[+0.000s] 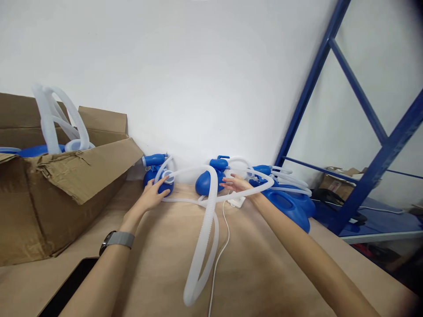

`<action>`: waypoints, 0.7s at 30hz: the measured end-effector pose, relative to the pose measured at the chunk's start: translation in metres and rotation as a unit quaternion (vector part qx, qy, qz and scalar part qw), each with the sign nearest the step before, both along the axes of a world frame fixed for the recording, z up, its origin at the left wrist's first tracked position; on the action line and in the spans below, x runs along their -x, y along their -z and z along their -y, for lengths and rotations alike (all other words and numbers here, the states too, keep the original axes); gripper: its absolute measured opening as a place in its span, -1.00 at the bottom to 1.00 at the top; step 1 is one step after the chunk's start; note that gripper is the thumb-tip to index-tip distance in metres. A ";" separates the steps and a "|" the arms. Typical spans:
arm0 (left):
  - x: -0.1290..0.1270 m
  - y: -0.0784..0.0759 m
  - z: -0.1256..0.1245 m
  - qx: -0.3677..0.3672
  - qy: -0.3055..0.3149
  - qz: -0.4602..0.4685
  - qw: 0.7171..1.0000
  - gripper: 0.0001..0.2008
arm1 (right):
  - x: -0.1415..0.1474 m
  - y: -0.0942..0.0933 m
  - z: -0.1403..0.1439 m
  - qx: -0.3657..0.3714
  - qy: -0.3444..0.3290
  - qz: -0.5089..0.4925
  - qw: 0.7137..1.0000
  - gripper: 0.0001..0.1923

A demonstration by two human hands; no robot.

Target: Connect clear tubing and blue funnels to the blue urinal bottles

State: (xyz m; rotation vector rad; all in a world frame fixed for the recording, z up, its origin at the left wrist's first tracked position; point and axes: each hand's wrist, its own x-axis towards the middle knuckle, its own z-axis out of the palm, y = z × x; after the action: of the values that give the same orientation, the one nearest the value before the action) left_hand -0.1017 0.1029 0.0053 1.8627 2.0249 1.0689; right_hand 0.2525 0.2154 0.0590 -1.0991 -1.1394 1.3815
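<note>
My left hand (152,193) has its thumb and forefinger spread at the side of a blue plastic bottle (168,192) with a white neck ring (168,177). It appears to touch the bottle without gripping it. Fingers stretched and apart, my right hand (236,183) is just right of a second blue bottle (202,183); I cannot tell whether they touch. A white corrugated hose (209,215) arches from the left bottle and loops down toward me, with a length crossing over my right wrist.
On the left stands an open cardboard box (76,215) holding blue bottles and white hoses (49,119). More blue bottles (287,209) lie at right, beside a blue metal rack (350,193). A white power strip (236,200), its cable (220,253) and a dark phone-like slab (71,288) rest on the table.
</note>
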 end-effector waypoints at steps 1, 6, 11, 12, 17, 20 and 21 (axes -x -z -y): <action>-0.002 0.001 -0.001 -0.004 -0.003 -0.005 1.000 -0.25 | -0.009 0.001 0.010 -0.001 -0.022 0.030 0.999 -0.23; -0.018 0.009 -0.003 -0.010 -0.034 -0.037 0.999 -0.19 | -0.072 -0.013 0.077 -0.030 -0.246 0.305 0.919 -0.26; -0.039 0.006 -0.005 -0.023 -0.063 -0.061 0.996 -0.23 | -0.107 -0.024 0.164 -0.051 -0.506 0.503 0.699 -0.10; -0.042 0.004 -0.005 -0.031 -0.060 -0.064 0.996 -0.26 | -0.108 -0.021 0.181 -0.064 -0.506 0.503 0.697 -0.10; -0.057 -0.004 -0.005 -0.085 -0.013 -0.076 0.993 -0.25 | -0.099 0.015 0.245 -0.137 -0.514 0.408 0.742 -0.05; -0.067 -0.009 -0.004 -0.112 -0.004 -0.081 0.990 -0.21 | -0.086 0.030 0.265 -0.161 -0.444 0.442 0.763 -0.19; -0.071 -0.010 -0.003 -0.119 -0.003 -0.083 0.989 -0.21 | -0.082 0.032 0.268 -0.159 -0.427 0.453 0.766 -0.22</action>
State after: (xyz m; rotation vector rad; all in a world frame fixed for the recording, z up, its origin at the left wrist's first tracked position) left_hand -0.0305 0.1059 0.0155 2.1287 2.0697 1.2437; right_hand 0.3349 -0.0529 0.0273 -1.0281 -2.7404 1.1625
